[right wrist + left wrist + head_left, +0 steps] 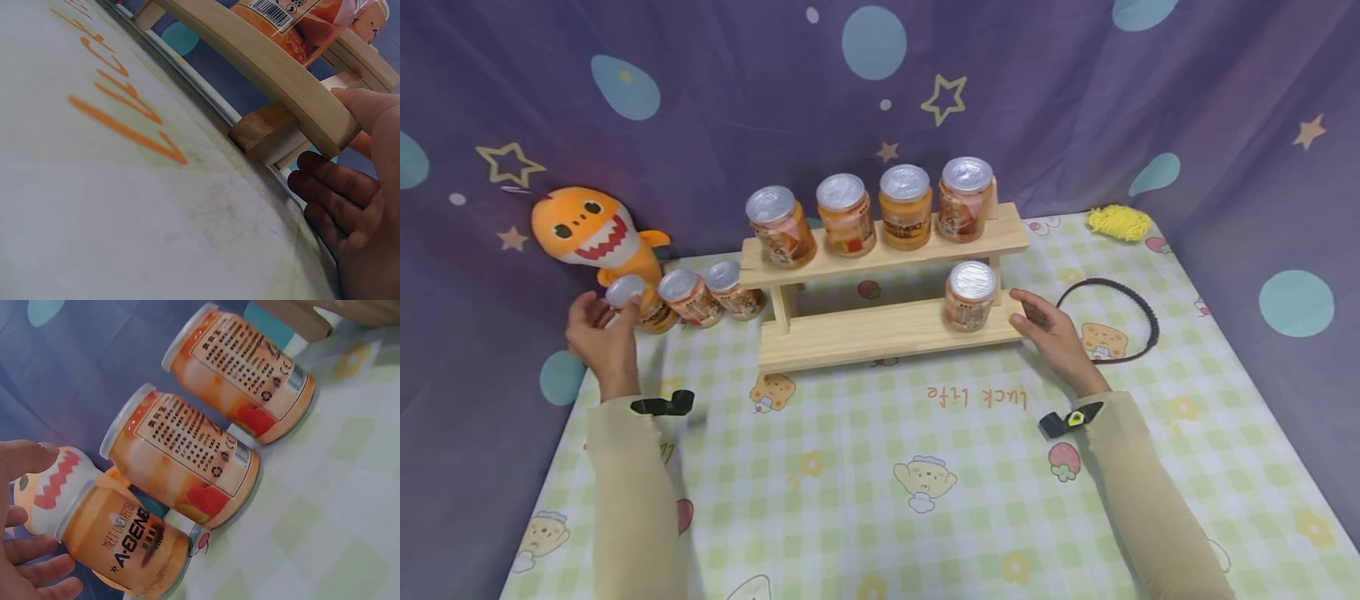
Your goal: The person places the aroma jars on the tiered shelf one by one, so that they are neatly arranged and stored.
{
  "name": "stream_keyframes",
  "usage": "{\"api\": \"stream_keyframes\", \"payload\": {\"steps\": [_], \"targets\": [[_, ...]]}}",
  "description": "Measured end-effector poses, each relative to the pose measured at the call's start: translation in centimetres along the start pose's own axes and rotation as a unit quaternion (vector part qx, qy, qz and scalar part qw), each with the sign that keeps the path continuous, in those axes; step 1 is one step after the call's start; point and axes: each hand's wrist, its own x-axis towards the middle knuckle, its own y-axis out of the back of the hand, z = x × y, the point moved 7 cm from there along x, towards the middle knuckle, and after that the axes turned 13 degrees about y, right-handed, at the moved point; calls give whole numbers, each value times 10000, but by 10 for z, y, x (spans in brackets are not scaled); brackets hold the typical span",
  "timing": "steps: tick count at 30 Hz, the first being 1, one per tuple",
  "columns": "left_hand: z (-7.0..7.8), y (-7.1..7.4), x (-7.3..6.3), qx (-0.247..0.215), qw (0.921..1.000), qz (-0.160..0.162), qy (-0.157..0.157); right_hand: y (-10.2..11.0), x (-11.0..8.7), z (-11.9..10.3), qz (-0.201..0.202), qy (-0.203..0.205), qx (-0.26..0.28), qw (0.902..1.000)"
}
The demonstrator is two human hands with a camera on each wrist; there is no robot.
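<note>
My left hand (604,337) is at the leftmost jar (658,315) of three on the table, thumb and fingers spread about its silver lid. In the left wrist view, the thumb stands apart from that orange jar (125,540), with the other fingertips close by its side. My right hand (1054,335) grips the right end of the two-tier wooden rack (857,337) at its lower shelf. The right wrist view shows the thumb (359,100) on top of the board (312,115) and fingers below. One jar (967,304) stands on the lower shelf, near the right hand.
Several jars (847,221) line the upper shelf. Two more jars, a middle one (694,302) and a right one (741,296), stand left of the rack. An orange shark plush (591,229) leans behind them. At right lie a dark braided band (1150,312) and yellow yarn (1118,222).
</note>
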Motion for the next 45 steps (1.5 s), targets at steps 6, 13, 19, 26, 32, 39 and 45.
{"api": "stream_keyframes", "payload": {"steps": [6,13,19,26,32,39,45], "targets": [[-2,-6,10,288,9994,-8,193,0,0,2,16,-19,-45,10000],[-12,-17,27,676,9969,-48,404,-2,-1,1,-5,-24,-23,10000],[-19,-24,36,745,9948,-96,694,-4,-1,-1,19,21,59,10000],[-21,-27,37,258,9960,-257,814,-2,0,0,-17,-27,-8,10000],[-25,-31,38,-592,9933,-546,830,-2,-1,-6,-17,-77,-46,10000],[-27,-30,39,-941,9903,-503,889,-1,-1,2,10,-46,-64,10000],[-28,-25,37,-1243,9867,-409,963,1,1,2,44,-21,-78,10000]]}}
